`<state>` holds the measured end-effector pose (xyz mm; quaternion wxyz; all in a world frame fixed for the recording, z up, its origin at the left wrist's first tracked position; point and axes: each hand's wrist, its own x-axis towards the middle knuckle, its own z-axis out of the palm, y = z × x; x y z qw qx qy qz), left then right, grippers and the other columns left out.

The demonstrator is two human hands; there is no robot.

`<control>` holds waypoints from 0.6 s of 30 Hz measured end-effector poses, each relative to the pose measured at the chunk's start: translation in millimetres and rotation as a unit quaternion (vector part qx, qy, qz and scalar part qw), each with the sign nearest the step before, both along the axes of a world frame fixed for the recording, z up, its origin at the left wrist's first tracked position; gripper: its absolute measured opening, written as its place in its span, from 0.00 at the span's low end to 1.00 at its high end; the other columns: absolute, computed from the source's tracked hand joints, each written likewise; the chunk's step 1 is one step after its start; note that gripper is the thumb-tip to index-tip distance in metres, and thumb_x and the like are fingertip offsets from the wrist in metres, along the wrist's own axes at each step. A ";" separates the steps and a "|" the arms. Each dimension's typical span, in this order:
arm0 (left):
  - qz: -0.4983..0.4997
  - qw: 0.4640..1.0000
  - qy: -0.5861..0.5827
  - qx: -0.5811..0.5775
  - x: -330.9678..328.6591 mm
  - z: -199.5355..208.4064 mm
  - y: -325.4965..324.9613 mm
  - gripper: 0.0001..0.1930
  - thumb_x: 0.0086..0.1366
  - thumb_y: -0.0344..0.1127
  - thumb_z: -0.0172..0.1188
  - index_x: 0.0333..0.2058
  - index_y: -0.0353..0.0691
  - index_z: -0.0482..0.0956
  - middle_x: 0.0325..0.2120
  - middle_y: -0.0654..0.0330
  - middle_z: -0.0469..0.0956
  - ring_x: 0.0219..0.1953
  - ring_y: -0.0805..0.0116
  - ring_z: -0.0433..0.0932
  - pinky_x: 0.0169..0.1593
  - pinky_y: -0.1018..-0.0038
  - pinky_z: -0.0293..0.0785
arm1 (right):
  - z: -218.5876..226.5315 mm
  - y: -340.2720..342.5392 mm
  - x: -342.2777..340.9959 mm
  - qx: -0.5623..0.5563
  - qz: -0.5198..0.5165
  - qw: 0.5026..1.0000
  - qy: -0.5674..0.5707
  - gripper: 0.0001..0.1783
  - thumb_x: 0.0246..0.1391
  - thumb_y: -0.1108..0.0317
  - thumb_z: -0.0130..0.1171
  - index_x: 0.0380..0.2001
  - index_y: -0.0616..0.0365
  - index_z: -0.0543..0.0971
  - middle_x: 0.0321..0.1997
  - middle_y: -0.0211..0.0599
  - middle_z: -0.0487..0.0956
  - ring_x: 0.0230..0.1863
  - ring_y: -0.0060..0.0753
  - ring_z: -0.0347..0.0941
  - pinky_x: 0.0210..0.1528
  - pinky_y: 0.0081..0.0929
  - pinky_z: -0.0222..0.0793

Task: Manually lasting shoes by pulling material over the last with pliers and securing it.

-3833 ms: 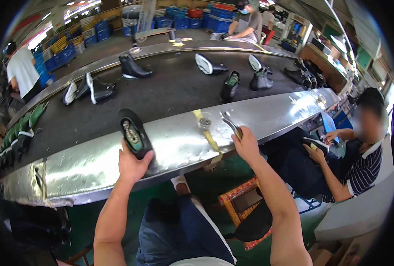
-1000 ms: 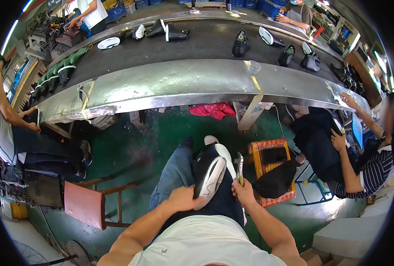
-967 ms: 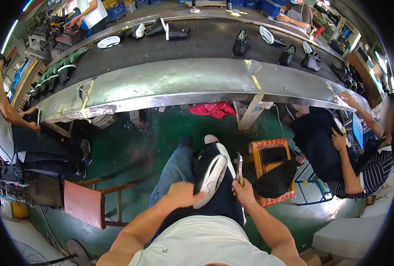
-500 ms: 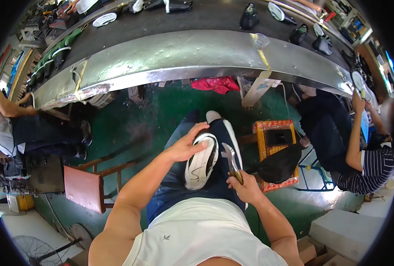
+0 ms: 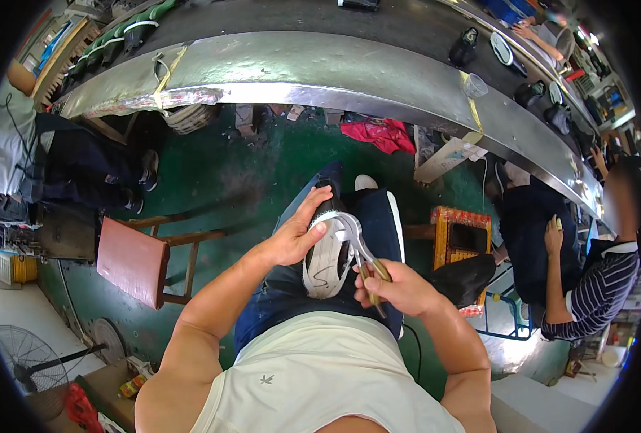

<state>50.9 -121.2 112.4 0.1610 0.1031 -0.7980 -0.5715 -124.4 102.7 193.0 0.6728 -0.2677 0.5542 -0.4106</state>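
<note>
A shoe upper on a last (image 5: 325,270) rests bottom-up across my thighs, its white underside marked with a dark line. My left hand (image 5: 299,234) wraps around its left side toward the far end, thumb lying on the white bottom. My right hand (image 5: 403,289) grips metal lasting pincers (image 5: 355,232) by their brassy handles, which are spread apart. The curved head of the pincers reaches over the far part of the shoe, close to my left thumb. Whether the jaws bite the upper's edge, I cannot tell.
Ahead runs a dark conveyor belt (image 5: 277,23) with a metal edge (image 5: 262,65), carrying several shoes. At left stands a stool with a reddish-brown seat (image 5: 131,261); at right, a patterned seat (image 5: 444,238) bears a phone. People sit at both sides.
The pincers have moved from beside the shoe onto its far part, and their handles have spread. My left hand keeps its hold. The whole view has turned somewhat.
</note>
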 end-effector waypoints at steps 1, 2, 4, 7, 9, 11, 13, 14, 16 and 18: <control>0.014 1.000 -0.008 -0.003 1.3 -0.7 -1.1 0.32 0.75 0.44 0.52 0.70 0.38 0.54 0.72 0.47 0.52 0.77 0.45 0.41 0.75 0.56 0.41 | 6.2 -7.0 -2.6 0.059 -0.011 0.997 -0.055 0.13 0.67 0.65 0.54 0.48 0.62 0.75 0.37 0.33 0.80 0.37 0.24 0.76 0.38 0.25 0.74; 0.027 0.999 -0.017 -0.006 2.8 -1.5 -1.9 0.32 0.74 0.43 0.54 0.70 0.38 0.56 0.71 0.47 0.55 0.76 0.46 0.44 0.75 0.58 0.44 | 8.4 -11.8 -7.2 0.052 0.034 0.998 0.023 0.11 0.68 0.65 0.53 0.45 0.62 0.75 0.30 0.31 0.78 0.28 0.22 0.74 0.31 0.23 0.72; 0.040 0.999 -0.013 -0.002 3.1 -2.2 -2.9 0.30 0.73 0.40 0.54 0.69 0.36 0.58 0.70 0.48 0.57 0.75 0.50 0.49 0.74 0.60 0.46 | -1.3 -15.4 -5.9 0.031 0.050 0.994 0.096 0.12 0.68 0.64 0.53 0.46 0.62 0.75 0.29 0.30 0.78 0.26 0.22 0.73 0.30 0.22 0.71; 0.055 0.998 0.002 0.007 0.8 -4.2 -4.1 0.27 0.73 0.36 0.55 0.67 0.35 0.61 0.68 0.50 0.62 0.73 0.54 0.56 0.73 0.62 0.50 | -47.3 -12.2 2.7 -0.024 0.049 0.973 0.225 0.12 0.68 0.64 0.55 0.44 0.62 0.75 0.25 0.29 0.77 0.23 0.22 0.73 0.29 0.22 0.71; 0.058 0.998 0.013 0.014 -1.0 -8.8 -5.5 0.26 0.72 0.34 0.55 0.66 0.35 0.63 0.67 0.50 0.64 0.72 0.55 0.58 0.73 0.62 0.52 | -82.6 -10.2 13.7 -0.118 -0.029 0.934 0.335 0.12 0.65 0.65 0.57 0.45 0.63 0.76 0.25 0.35 0.79 0.26 0.28 0.78 0.32 0.27 0.73; 0.054 0.998 0.015 -0.006 -3.5 -12.5 -8.7 0.27 0.71 0.31 0.57 0.66 0.37 0.64 0.67 0.50 0.64 0.72 0.56 0.58 0.73 0.63 0.52 | -98.8 -11.8 23.0 -0.110 -0.038 0.925 0.363 0.13 0.63 0.66 0.59 0.46 0.64 0.76 0.30 0.42 0.81 0.31 0.41 0.81 0.37 0.33 0.76; 0.040 0.999 0.017 -0.003 -3.9 -10.5 -11.0 0.27 0.70 0.30 0.57 0.67 0.37 0.63 0.67 0.51 0.64 0.72 0.57 0.58 0.73 0.63 0.52 | -109.2 -11.4 30.5 -0.151 -0.092 0.882 0.436 0.13 0.62 0.67 0.59 0.46 0.64 0.76 0.37 0.49 0.81 0.38 0.54 0.80 0.42 0.40 0.76; 0.026 1.000 0.016 -0.001 -3.0 -9.4 -12.0 0.28 0.70 0.29 0.58 0.67 0.37 0.63 0.67 0.51 0.64 0.72 0.58 0.58 0.72 0.64 0.52 | -105.9 -8.5 29.9 -0.137 -0.075 0.897 0.415 0.15 0.62 0.68 0.59 0.49 0.65 0.74 0.44 0.55 0.79 0.43 0.64 0.77 0.47 0.47 0.75; 0.016 1.000 0.013 0.020 1.0 -11.1 -13.4 0.29 0.70 0.29 0.58 0.68 0.37 0.62 0.68 0.51 0.63 0.72 0.59 0.58 0.72 0.65 0.52 | -91.1 -0.2 31.1 -0.162 -0.043 0.872 0.461 0.16 0.63 0.69 0.58 0.50 0.66 0.72 0.44 0.57 0.79 0.42 0.64 0.77 0.46 0.48 0.75; 0.007 0.999 0.009 0.039 3.8 -8.7 -13.4 0.30 0.69 0.30 0.58 0.68 0.38 0.61 0.68 0.52 0.63 0.72 0.60 0.57 0.72 0.65 0.52 | -66.2 4.8 34.6 -0.187 0.014 0.830 0.525 0.19 0.62 0.71 0.56 0.53 0.68 0.68 0.44 0.61 0.76 0.41 0.66 0.77 0.46 0.50 0.75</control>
